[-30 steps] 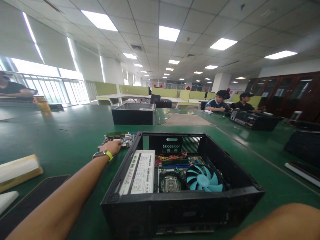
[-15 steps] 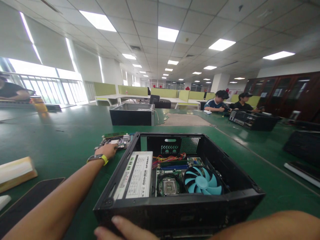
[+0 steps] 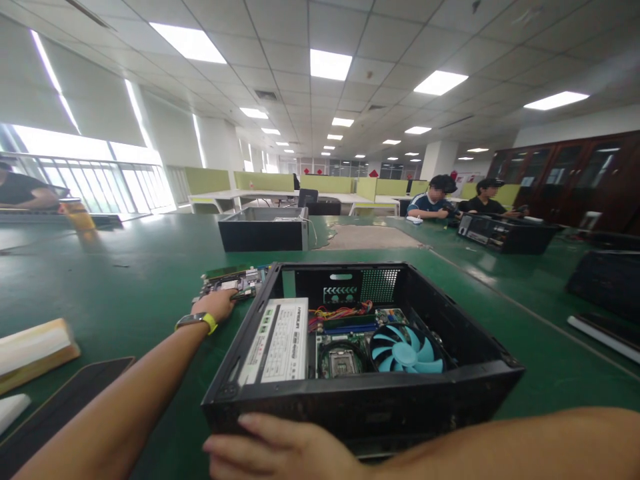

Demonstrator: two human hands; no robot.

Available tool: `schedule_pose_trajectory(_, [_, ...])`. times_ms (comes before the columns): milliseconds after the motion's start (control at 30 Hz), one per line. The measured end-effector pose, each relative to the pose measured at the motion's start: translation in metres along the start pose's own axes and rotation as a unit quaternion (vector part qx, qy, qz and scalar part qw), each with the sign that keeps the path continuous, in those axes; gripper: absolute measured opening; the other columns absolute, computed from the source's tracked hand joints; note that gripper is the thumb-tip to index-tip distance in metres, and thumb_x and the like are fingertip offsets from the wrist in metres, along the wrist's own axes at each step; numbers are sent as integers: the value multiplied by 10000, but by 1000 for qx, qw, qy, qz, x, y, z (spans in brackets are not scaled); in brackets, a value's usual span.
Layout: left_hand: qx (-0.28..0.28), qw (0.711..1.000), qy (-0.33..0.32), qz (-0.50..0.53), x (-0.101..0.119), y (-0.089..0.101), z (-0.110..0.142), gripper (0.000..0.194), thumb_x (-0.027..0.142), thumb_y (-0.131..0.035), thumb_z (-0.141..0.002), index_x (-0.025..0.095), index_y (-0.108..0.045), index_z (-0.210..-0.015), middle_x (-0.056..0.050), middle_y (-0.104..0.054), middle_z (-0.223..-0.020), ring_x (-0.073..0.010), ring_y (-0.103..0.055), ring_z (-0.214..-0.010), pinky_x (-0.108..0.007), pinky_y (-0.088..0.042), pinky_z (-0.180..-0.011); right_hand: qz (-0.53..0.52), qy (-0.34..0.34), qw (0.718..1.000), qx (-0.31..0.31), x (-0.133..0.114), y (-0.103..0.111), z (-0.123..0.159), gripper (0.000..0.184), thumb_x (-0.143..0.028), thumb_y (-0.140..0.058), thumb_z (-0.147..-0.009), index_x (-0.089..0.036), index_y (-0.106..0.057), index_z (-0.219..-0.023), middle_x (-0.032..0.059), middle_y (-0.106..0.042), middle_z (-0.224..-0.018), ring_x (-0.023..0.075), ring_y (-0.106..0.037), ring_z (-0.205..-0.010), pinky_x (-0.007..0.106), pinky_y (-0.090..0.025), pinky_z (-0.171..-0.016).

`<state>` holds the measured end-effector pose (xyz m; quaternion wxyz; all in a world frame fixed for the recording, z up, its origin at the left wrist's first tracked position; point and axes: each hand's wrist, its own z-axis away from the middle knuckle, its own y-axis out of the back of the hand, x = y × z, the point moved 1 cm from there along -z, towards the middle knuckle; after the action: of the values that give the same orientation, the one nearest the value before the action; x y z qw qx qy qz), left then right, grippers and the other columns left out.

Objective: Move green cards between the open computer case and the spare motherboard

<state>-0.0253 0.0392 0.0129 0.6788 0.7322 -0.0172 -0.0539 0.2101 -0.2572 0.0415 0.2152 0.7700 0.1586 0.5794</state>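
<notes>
An open black computer case (image 3: pixel 360 400) sits on the green table in front of me. Inside are a grey power supply (image 3: pixel 277 340), a bare processor socket (image 3: pixel 344 360) and a blue cooler fan (image 3: pixel 406 348). My right hand (image 3: pixel 280 448) lies flat across the case's front wall, fingers stretched to the left. My left hand (image 3: pixel 216 305), with a yellow-strapped watch on the wrist, reaches past the case's left side. Its fingers are closed on the near edge of a loose circuit board (image 3: pixel 233 280) lying on the table.
A second open case (image 3: pixel 265 235) stands farther back, and a third case (image 3: pixel 505 235) is at the far right, where two people sit. Another person sits at the far left. A wooden block (image 3: pixel 33 350) and a dark mat (image 3: pixel 60 407) lie to my left, black panels (image 3: pixel 605 280) to my right.
My right hand has come in from the lower right and settled flat on the case's front wall. My left hand stays at the circuit board's near edge.
</notes>
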Motion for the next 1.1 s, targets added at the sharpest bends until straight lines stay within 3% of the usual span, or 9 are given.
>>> schedule_pose_trajectory(167, [19, 1000, 1, 7, 3, -1, 5, 438, 349, -392, -813, 240, -579, -1193, -141, -641, -1115, -306, -612, -962, -381, -459, -795, -87, 2, 991, -99, 17, -18, 15, 395, -302, -461, -850, -326, -546, -1235, -110, -369, -1422, 196, -138, -1376, 407, -140, -1151])
schedule_pose_trajectory(333, [21, 1000, 5, 8, 7, 3, 15, 413, 360, -360, -833, 255, -603, -1150, -125, -654, -1085, -298, -623, -934, -386, -470, -780, -97, -25, 975, -198, 46, -66, 41, 494, -272, -475, -838, -285, -441, -1330, -64, -295, -1467, 199, -94, -1383, 451, -147, -1147])
schedule_pose_trajectory(467, [36, 999, 2, 0, 9, 3, 17, 423, 350, -347, -839, 240, -593, -1165, -129, -659, -1066, -291, -628, -925, -380, -475, -777, -88, -73, 970, -214, 69, -107, 75, 491, -275, -497, -821, -304, -460, -1310, -64, -325, -1453, 199, -134, -1380, 481, -163, -1138])
schedule_pose_trajectory(567, [38, 999, 5, -2, 11, 1, 16, 420, 363, -345, -837, 236, -611, -1136, -125, -668, -1034, -283, -632, -910, -366, -476, -767, -73, -105, 972, -199, 86, -124, 106, 475, -266, -509, -801, -318, -491, -1274, -65, -362, -1435, 191, -171, -1373, 478, -149, -1139])
schedule_pose_trajectory(800, [47, 999, -18, 13, 14, 2, 23, 423, 411, -386, -805, 264, -625, -1122, -96, -676, -1009, -269, -623, -913, -344, -465, -782, -91, -138, 941, -294, 111, -131, 169, 797, -294, -661, -609, -252, -399, -1360, 3, -221, -1501, 258, -1, -1390, 491, -23, -1135])
schedule_pose_trajectory(1100, [49, 996, -77, 20, 41, 9, 47, 359, 403, -436, -786, 286, -668, -1033, -85, -678, -947, -249, -625, -839, -314, -461, -702, -62, -177, 923, -337, 126, -131, 237, 807, -246, -633, -601, -267, -382, -1368, -18, -173, -1510, 246, -22, -1391, 495, -10, -1124])
